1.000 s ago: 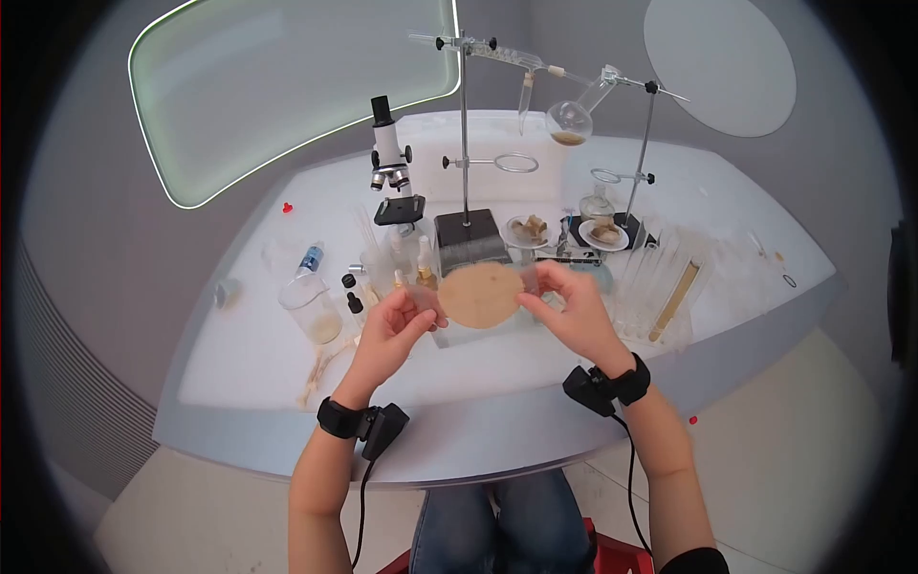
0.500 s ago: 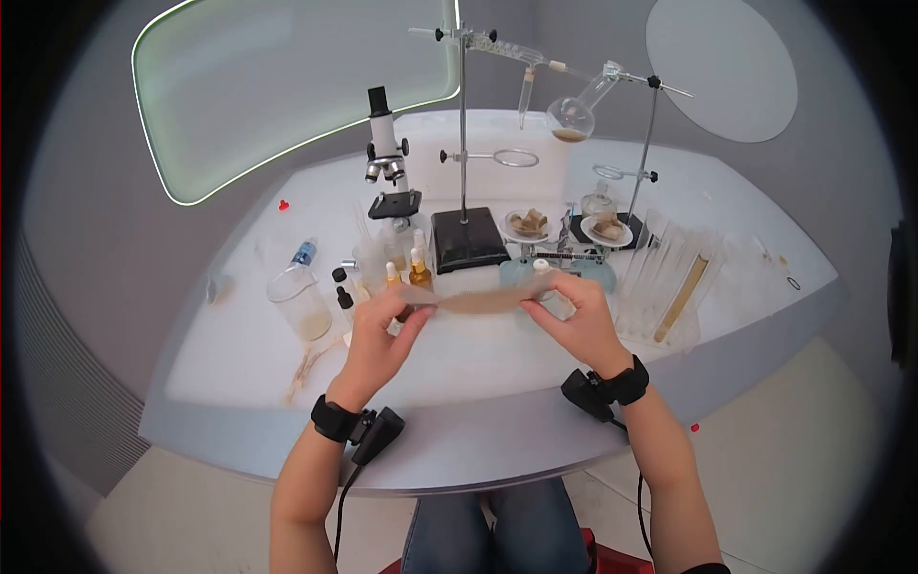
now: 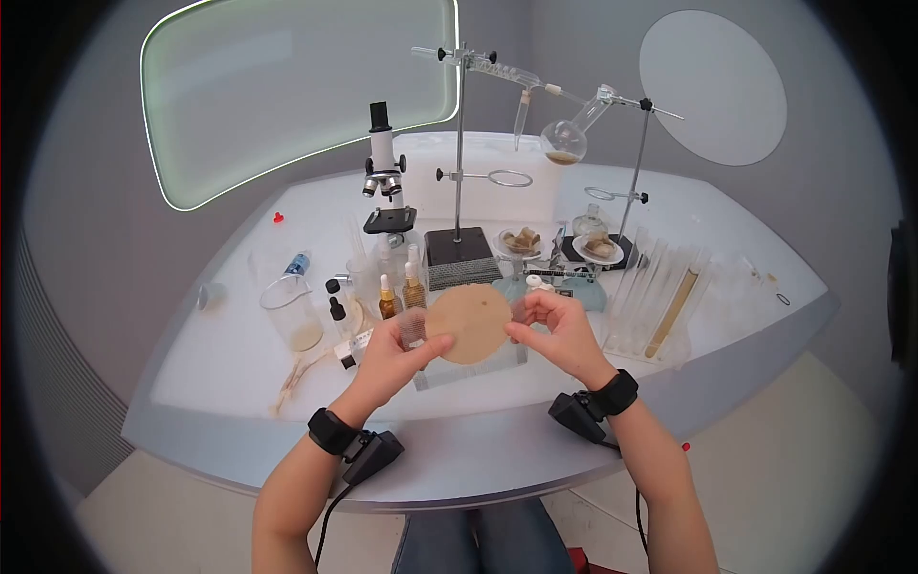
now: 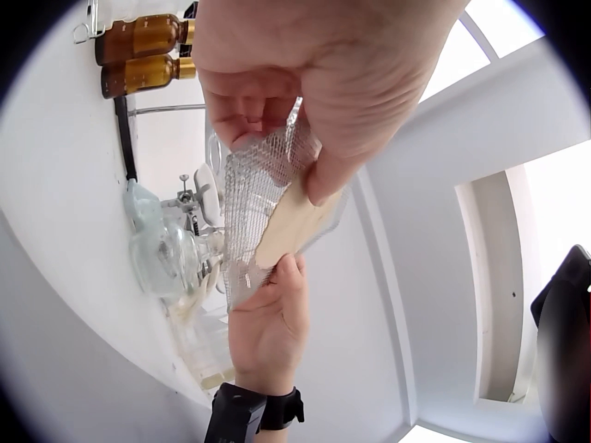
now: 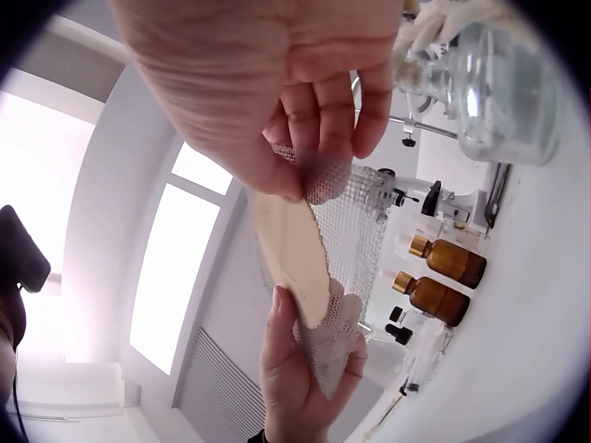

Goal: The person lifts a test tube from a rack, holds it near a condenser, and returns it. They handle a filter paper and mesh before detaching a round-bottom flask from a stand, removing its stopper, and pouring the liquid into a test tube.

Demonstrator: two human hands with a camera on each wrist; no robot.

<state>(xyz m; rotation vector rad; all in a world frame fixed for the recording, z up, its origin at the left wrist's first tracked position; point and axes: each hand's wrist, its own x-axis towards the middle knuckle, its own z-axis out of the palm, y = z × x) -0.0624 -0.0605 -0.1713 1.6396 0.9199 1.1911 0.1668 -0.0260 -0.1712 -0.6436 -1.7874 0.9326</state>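
Between my two hands is a wire gauze (image 4: 247,203), a see-through metal mesh square with a round tan centre, its face turned toward the head camera. My left hand (image 3: 390,352) pinches one side, the thumb over the tan disc's edge. On the opposite side my right hand (image 3: 559,337) pinches it between thumb and fingers. In the right wrist view the gauze (image 5: 355,235) looks slightly bent and stands clear above the table. Amber dropper bottles (image 3: 413,290) stand just beyond the left hand, and a balance (image 3: 579,290) stands beyond the right.
A microscope (image 3: 385,182) and a stand base (image 3: 457,249) are behind the gauze. To the left stands a beaker (image 3: 290,311); to the right, several test tubes (image 3: 660,297) in a clear rack. A round flask (image 3: 562,142) hangs clamped above the balance, joined to glass tubing.
Half a second ago the gauze was tipped nearly edge-on; now its tan face is tilted back toward the head camera. Both hands keep their pinch, and the gauze sits lower in view.
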